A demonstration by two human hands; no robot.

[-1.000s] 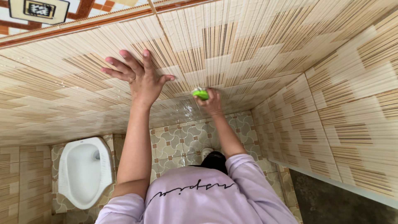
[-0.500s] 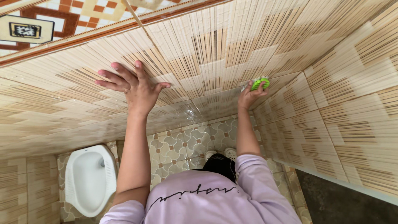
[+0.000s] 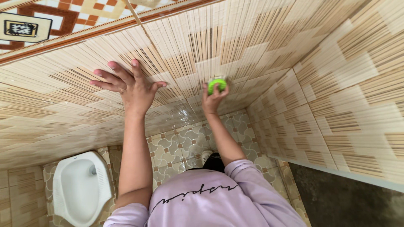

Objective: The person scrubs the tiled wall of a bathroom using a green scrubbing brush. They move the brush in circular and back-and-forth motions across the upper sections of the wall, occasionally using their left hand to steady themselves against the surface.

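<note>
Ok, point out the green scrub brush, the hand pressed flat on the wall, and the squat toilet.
green scrub brush [image 3: 217, 85], head view, on its green body.
left hand [image 3: 132, 88], head view, on the back of the hand.
squat toilet [image 3: 63, 176], head view, on its white rim.

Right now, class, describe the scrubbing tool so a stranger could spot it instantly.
Start at the striped beige tiled wall above the patterned floor. The right hand presses a small round scrubber against it; its bright green colour is unlike anything nearby.

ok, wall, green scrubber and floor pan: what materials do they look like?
Wall: glazed ceramic tile, going by grout lines and a wet sheen. Green scrubber in the right hand: probably plastic, bright uniform colour. Squat pan: likely white glazed ceramic, smooth and glossy.
</note>
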